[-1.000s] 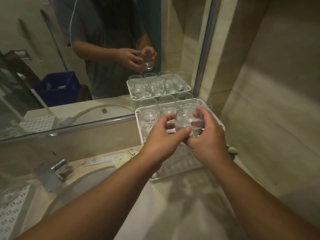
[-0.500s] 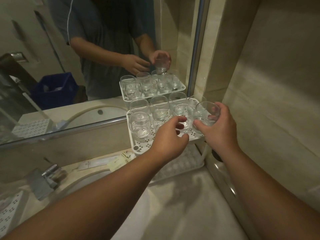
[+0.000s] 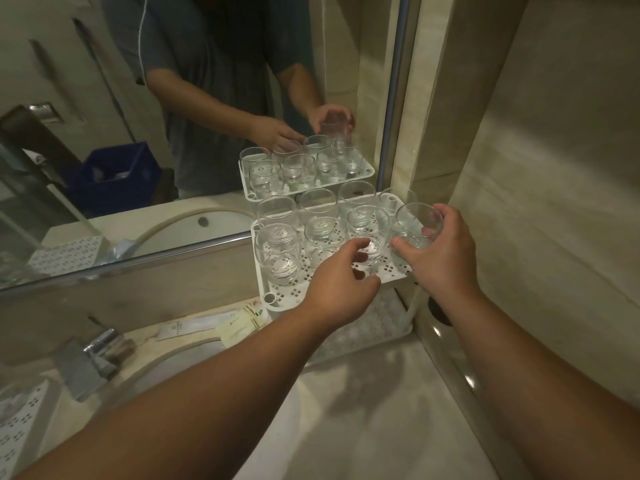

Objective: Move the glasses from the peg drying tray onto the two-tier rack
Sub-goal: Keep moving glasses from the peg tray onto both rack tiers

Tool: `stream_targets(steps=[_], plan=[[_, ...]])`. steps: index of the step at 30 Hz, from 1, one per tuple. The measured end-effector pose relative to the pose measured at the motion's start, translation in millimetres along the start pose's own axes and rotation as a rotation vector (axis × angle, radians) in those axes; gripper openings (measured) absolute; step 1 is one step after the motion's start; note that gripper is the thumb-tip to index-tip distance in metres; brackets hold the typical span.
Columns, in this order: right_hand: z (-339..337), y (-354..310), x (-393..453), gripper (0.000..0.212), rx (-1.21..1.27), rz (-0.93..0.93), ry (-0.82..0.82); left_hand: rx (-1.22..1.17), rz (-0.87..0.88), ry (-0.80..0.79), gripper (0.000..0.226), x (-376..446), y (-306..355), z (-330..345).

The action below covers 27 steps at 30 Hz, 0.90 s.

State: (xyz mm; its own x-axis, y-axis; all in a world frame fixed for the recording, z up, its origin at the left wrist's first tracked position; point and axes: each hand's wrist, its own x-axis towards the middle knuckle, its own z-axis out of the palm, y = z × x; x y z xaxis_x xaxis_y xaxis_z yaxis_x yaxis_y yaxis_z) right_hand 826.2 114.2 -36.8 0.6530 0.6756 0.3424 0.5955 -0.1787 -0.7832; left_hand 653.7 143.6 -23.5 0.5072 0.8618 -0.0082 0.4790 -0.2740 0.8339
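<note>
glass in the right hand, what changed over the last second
The right hand carried the glass from mid-rack, where both hands held it, out to the right end of the rack's top tier. The left hand let go and now hovers with loosely curled fingers. The other glasses on the top tier stayed in place.

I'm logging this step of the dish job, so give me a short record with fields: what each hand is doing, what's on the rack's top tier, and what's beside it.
right hand: grips a glass at the right end of the top tier
left hand: fingers loosely curled, holding nothing
rack: white, two tiers, several glasses standing on top
mirror: behind the rack, reflecting it
faucet: lower left
</note>
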Motion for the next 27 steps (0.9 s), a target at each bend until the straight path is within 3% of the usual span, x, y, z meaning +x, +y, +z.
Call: stream_targets(steps=[27], plan=[[4.2,15.0,-1.6,0.099,-0.064,0.015,-0.099,-0.016,0.019,0.01,0.059,-2.1,-3.7,-2.4]])
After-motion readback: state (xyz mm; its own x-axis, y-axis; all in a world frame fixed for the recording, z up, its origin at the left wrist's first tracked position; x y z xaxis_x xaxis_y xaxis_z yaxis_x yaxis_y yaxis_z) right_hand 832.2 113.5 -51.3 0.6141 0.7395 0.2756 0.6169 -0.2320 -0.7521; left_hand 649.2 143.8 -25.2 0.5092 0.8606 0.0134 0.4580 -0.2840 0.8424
